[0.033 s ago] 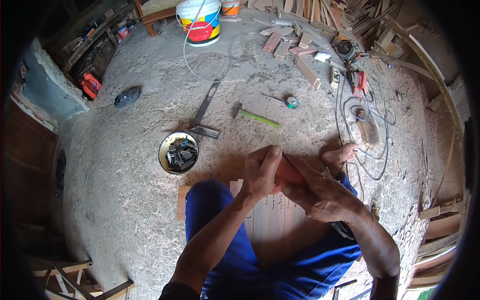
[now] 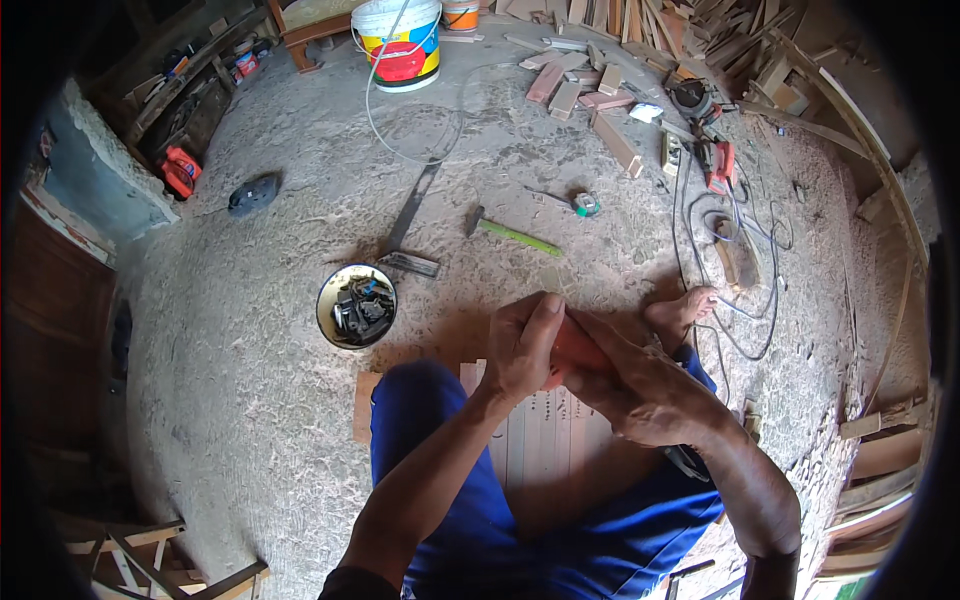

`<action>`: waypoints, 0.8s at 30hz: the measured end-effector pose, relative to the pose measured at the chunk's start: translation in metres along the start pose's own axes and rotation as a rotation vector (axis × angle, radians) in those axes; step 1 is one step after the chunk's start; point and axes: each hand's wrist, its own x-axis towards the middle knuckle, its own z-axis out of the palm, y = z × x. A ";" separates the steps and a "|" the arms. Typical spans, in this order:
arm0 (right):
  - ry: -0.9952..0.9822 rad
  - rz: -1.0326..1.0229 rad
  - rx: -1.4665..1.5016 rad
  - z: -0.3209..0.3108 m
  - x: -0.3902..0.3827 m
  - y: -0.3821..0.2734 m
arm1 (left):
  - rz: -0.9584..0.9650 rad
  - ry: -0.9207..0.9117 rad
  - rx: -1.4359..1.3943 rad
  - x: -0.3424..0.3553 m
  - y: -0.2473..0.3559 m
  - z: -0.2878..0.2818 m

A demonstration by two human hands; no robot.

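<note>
Grip state: left hand (image 2: 522,345) and right hand (image 2: 625,388) together, clamped on a red object (image 2: 582,348). Left thumb uppermost; right fingers wrapped across the opposite side. Position of red object: between the palms, above and beyond the lap, largely covered. Exact kind not discernible; only a smooth-looking red patch visible between the hands.

Handling, by judgement: probably light, and compact enough for enclosure by two hands. Likely firm rather than soft, without certainty from so small an exposed area. Possibly slippery on any smooth face. Fragility: cannot tell. Take hold from both sides, full palm against each flank, thumb on top for control; avoid relying on fingertips alone.

Surroundings: below the hands, between the legs, wooden strips (image 2: 538,435) side by side, with rows of small dark marks. Straight beyond the hands, a hammer (image 2: 517,236) with a green handle; farther out and slightly right, a tape measure (image 2: 586,204). Left of the hands, a bowl (image 2: 326,292) of dark pieces, with a square (image 2: 410,212) just beyond. Right of the hands, a bare foot (image 2: 680,308) near looping cables (image 2: 773,300).
</note>
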 end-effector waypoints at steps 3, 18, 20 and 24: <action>0.026 -0.072 0.028 0.007 0.004 0.010 | -0.090 -0.002 -0.010 -0.002 0.004 -0.002; 0.033 -0.058 0.063 0.015 0.009 0.013 | 0.026 0.015 0.102 0.000 -0.007 -0.009; 0.019 -0.033 0.059 0.015 0.008 0.014 | 0.012 0.005 0.080 -0.001 -0.006 -0.008; 0.010 -0.029 0.056 0.016 0.007 0.015 | -0.008 -0.006 0.103 -0.002 -0.007 -0.010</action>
